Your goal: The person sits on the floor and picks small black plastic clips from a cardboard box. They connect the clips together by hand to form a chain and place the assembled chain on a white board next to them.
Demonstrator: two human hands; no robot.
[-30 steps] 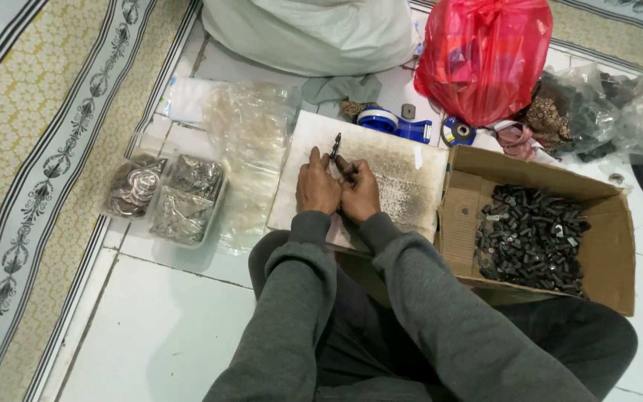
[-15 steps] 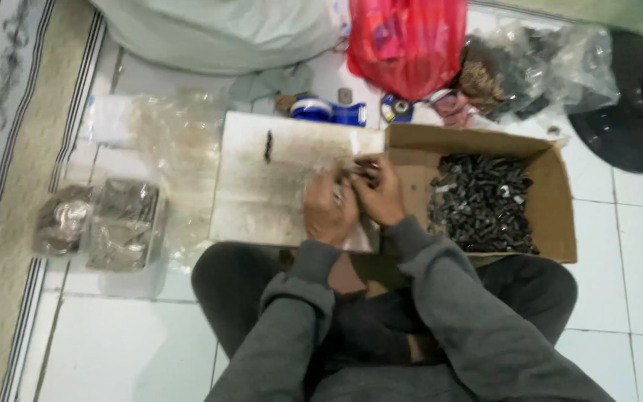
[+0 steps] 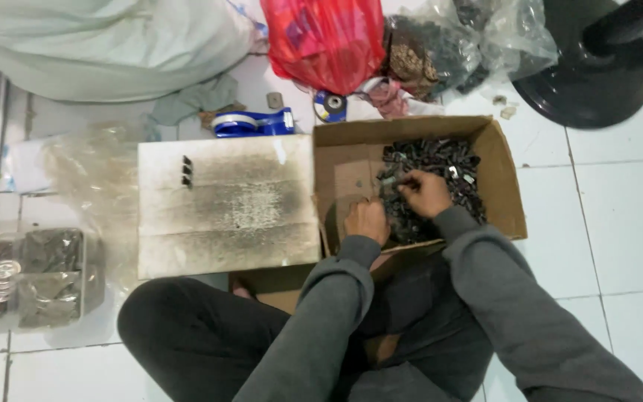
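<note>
Both hands dig in the box (image 3: pixel 500 186); right hand (image 3: pixel 426 192) pinches a dark part (image 3: pixel 440 160), left hand (image 3: pixel 366 220) curled, contents unclear; three parts (image 3: pixel 186 170) lie on the board (image 3: pixel 226 208); most remain boxed.

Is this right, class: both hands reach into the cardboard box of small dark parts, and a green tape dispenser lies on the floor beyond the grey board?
Not quite. The tape dispenser is blue, not green, as the head view shows. The rest holds: the left hand and right hand are both in the cardboard box among the small dark parts, and the dispenser lies beyond the grey board.
</note>
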